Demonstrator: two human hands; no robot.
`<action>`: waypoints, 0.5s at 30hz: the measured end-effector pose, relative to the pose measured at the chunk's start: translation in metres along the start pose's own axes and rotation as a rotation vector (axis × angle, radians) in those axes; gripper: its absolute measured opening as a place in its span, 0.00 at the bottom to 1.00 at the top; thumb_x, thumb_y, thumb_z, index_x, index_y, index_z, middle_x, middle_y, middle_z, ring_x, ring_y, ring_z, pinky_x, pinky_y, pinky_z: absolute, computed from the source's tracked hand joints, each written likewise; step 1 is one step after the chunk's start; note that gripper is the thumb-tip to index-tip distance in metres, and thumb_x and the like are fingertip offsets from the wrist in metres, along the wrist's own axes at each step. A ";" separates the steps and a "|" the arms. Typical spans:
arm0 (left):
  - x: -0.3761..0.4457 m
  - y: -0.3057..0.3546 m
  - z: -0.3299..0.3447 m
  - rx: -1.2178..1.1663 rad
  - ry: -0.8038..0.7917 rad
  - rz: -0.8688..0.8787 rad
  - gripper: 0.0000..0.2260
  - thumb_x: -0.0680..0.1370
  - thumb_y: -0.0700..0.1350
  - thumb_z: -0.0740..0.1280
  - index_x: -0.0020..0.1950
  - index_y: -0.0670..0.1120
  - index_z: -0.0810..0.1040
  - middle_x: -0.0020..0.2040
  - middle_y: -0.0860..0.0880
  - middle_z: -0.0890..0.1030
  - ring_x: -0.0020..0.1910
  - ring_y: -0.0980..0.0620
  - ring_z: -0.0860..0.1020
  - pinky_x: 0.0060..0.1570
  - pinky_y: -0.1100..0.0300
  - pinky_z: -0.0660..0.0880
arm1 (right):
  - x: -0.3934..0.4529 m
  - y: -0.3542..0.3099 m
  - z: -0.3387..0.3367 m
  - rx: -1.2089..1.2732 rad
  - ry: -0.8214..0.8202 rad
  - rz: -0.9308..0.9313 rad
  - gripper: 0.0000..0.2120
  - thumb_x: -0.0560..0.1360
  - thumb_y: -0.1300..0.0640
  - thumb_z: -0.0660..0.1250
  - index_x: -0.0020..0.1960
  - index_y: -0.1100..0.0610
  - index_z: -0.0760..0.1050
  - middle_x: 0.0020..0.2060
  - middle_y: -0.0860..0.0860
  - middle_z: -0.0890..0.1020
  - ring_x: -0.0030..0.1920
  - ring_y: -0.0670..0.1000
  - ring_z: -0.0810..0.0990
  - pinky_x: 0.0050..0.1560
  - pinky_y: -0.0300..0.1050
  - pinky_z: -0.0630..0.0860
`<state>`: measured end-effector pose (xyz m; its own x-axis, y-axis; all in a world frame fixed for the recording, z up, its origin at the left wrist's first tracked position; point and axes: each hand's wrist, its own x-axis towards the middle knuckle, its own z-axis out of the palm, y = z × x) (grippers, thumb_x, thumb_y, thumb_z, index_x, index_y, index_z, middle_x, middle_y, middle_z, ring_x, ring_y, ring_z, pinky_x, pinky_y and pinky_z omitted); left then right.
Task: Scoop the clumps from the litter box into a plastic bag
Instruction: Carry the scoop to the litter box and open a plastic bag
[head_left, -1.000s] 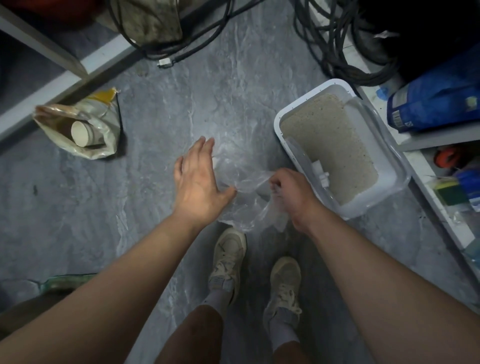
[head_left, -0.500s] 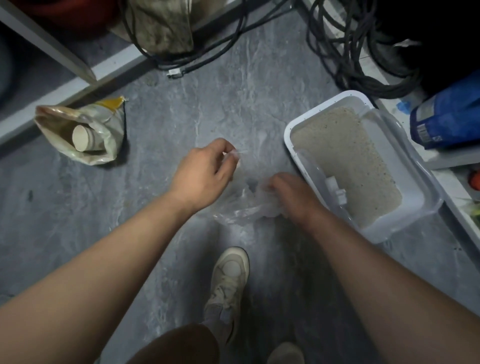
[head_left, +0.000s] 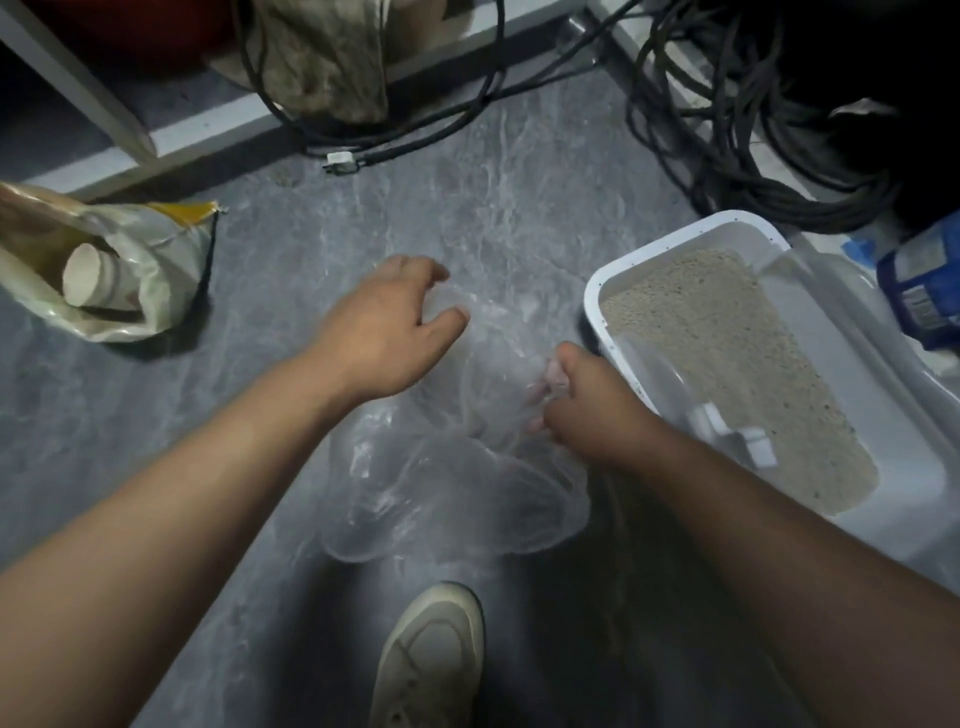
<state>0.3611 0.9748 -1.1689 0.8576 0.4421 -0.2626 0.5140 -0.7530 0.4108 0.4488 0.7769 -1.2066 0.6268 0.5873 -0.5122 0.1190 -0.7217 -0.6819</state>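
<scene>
A clear plastic bag (head_left: 457, 467) is spread on the floor (head_left: 519, 208), just beside the litter box (head_left: 592, 296). Its edge is pinched by the right hand (head_left: 587, 410), fingers closed. The left hand (head_left: 389, 332) is held over the bag, fingers loosely curled, nothing gripped.

Both forearms are seen bare from the lower edge of the view up to the wrists; no sleeves, watch, bracelets or rings can be made out. The left hand (head_left: 387, 325) and the right hand (head_left: 587, 402) are ungloved. One shoe (head_left: 431, 657) is shown at the bottom of the view: a low, cream-coloured sneaker with a rounded toe, stitched panel seams across the upper and a pale sole edge. Its lacing is cut off by the frame.
</scene>
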 end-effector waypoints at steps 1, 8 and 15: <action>-0.004 0.000 0.001 0.038 0.060 0.033 0.24 0.78 0.59 0.64 0.71 0.49 0.70 0.69 0.47 0.73 0.66 0.45 0.73 0.67 0.47 0.70 | 0.003 0.000 0.003 0.036 -0.002 -0.003 0.07 0.75 0.67 0.61 0.46 0.56 0.69 0.40 0.52 0.80 0.30 0.43 0.82 0.27 0.39 0.73; -0.054 0.018 0.006 0.170 0.221 0.556 0.10 0.74 0.42 0.71 0.54 0.48 0.78 0.54 0.49 0.79 0.52 0.46 0.78 0.48 0.48 0.77 | 0.013 0.005 0.017 0.013 0.020 -0.103 0.09 0.76 0.63 0.66 0.45 0.51 0.69 0.38 0.49 0.80 0.33 0.45 0.80 0.29 0.38 0.72; -0.061 -0.003 0.049 0.500 -0.080 0.192 0.49 0.61 0.71 0.73 0.74 0.52 0.61 0.74 0.47 0.64 0.72 0.45 0.66 0.69 0.47 0.64 | -0.004 0.018 0.017 0.189 -0.035 -0.072 0.07 0.76 0.71 0.62 0.49 0.60 0.68 0.41 0.60 0.83 0.34 0.53 0.81 0.33 0.44 0.76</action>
<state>0.3061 0.9265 -1.1965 0.9216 0.2498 -0.2970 0.2610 -0.9654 -0.0020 0.4352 0.7674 -1.2256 0.5940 0.6495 -0.4746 0.0137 -0.5981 -0.8013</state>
